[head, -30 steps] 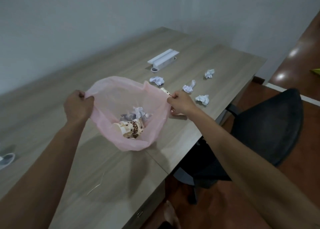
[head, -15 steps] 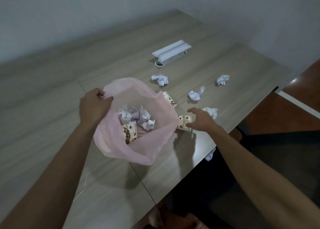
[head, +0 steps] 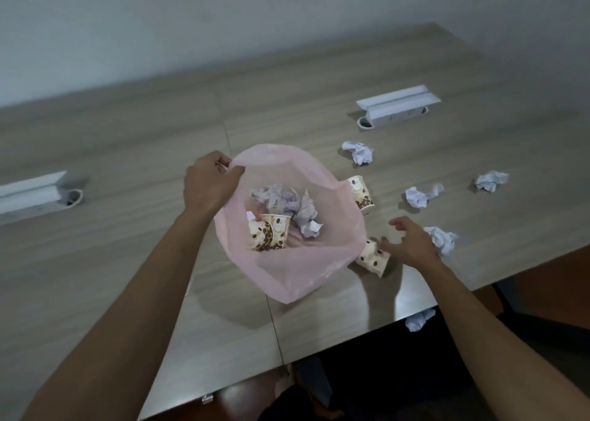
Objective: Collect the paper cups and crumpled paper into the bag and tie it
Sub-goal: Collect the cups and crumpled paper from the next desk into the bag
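1. A crumpled paper (head: 419,320) lies below the counter's (head: 95,293) near edge, off the top.
2. The right hand (head: 410,243) hovers spread open, fingertips touching a tipped cup (head: 373,259) beside the pink bag (head: 293,270).
3. The left hand (head: 209,184) pinches the bag's far rim, holding the mouth open; inside sit one cup (head: 269,235) and several paper wads (head: 287,202).
4. A second loose cup (head: 360,194) leans behind the bag.
5. Four wads lie on the counter to the right, apart from one another, bare wood between them.
6. Two white cable boxes (head: 397,106) sit farthest back.
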Demonstrator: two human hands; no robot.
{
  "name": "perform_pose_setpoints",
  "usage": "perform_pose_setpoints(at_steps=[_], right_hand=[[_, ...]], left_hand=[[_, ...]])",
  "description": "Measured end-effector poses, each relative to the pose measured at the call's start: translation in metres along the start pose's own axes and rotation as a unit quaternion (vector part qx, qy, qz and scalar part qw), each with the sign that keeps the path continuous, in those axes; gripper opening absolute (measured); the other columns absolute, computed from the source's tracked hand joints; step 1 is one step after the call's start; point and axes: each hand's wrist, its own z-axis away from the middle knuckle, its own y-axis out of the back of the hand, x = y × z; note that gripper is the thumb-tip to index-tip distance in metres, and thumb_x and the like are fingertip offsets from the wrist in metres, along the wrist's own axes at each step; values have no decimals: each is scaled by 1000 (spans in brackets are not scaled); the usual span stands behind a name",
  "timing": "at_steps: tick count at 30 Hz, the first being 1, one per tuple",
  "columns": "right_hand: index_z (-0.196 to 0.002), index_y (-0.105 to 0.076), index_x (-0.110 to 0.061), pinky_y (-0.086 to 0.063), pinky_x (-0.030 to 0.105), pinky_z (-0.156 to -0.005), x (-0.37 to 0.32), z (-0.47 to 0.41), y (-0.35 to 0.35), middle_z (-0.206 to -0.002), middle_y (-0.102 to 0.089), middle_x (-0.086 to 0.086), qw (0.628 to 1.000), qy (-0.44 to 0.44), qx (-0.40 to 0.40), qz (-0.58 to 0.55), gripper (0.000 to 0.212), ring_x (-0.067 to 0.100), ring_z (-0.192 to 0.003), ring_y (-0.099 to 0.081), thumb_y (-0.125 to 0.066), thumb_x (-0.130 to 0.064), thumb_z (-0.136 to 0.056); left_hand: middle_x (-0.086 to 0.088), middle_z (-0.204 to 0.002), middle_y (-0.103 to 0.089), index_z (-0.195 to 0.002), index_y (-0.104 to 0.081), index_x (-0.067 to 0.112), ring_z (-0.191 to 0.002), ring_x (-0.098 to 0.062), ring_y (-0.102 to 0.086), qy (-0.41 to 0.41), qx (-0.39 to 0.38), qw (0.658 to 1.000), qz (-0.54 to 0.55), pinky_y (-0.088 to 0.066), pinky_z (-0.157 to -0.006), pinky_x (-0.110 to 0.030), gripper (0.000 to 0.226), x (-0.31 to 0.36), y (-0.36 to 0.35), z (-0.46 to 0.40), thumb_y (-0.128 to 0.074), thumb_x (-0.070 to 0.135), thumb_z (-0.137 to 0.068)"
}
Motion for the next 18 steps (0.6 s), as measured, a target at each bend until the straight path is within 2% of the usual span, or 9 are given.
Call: perform_pose_setpoints(at_steps=[2, 3, 6, 9, 13, 15, 16, 18], right_hand=[[-131, -56, -18, -45, 33, -91, -4, 3, -4, -128, -59, 8, 996, 7, -89, 21, 72, 26, -115, -58, -88, -34, -69], [-133, -56, -20, -46, 31, -90, -5, 5, -8, -128, -60, 8, 990, -1, -135, 30, 77, 23, -111, -59, -90, -37, -66], [-128, -61, -19, -46, 27, -86, -7, 10, -23, -122, -66, 8, 976, 1, -198, 93, 75, 20, -105, -61, -92, -39, -62], [-120, -66, -16, -46, 26, -81, -6, 12, -32, -117, -69, 8, 982, -8, -156, 109, 67, 23, -105, -64, -90, -42, -63], [-116, -65, -7, -57, 34, -65, -20, 7, -7, -97, -71, 14, 998, -64, -23, -12, 60, 25, -76, -69, -87, -37, -69], [-120, -63, -8, -60, 45, -74, -37, 5, 15, -106, -70, 16, 993, -72, 48, -84, 60, 29, -83, -69, -86, -34, -71], [-123, -61, -11, -60, 46, -75, -50, 6, 26, -111, -69, 16, 987, -70, 78, -125, 63, 29, -87, -69, -86, -35, -70], [-122, -61, -17, -62, 40, -66, -84, 15, 43, -113, -68, 11, 970, -31, 116, -212, 66, 24, -86, -71, -86, -42, -65]], left_hand=[[2, -74, -62, -78, -64, 24, -77, -22, -61, 5, 10, 1000, 1, -40, -67, -26, 9, -3, 4, 3, -68, 31, -75], [2, -74, -62, -78, -63, 24, -76, -22, -60, 6, 13, 1000, 0, -39, -67, -26, 8, -5, 5, 5, -68, 30, -75], [2, -72, -61, -79, -63, 23, -74, -21, -59, 4, 24, 1000, -1, -37, -66, -25, 6, -10, 10, 7, -68, 27, -77], [3, -71, -60, -81, -65, 21, -73, -21, -58, 2, 22, 1000, 6, -36, -65, -25, 6, -14, 13, 6, -68, 26, -79], [4, -70, -60, -82, -65, 24, -71, -19, -56, 2, 15, 1000, 8, -36, -64, -25, 7, -16, 18, 2, -68, 28, -78], [2, -71, -61, -81, -65, 24, -71, -20, -57, -2, 19, 1000, 12, -38, -64, -25, 7, -16, 21, -3, -68, 29, -77], [1, -71, -62, -80, -65, 23, -72, -20, -58, -1, 22, 1000, 21, -39, -65, -25, 7, -15, 21, -5, -68, 28, -77], [0, -71, -63, -79, -65, 22, -73, -21, -59, 7, 25, 999, 38, -42, -67, -25, 6, -13, 21, -8, -67, 27, -77]])
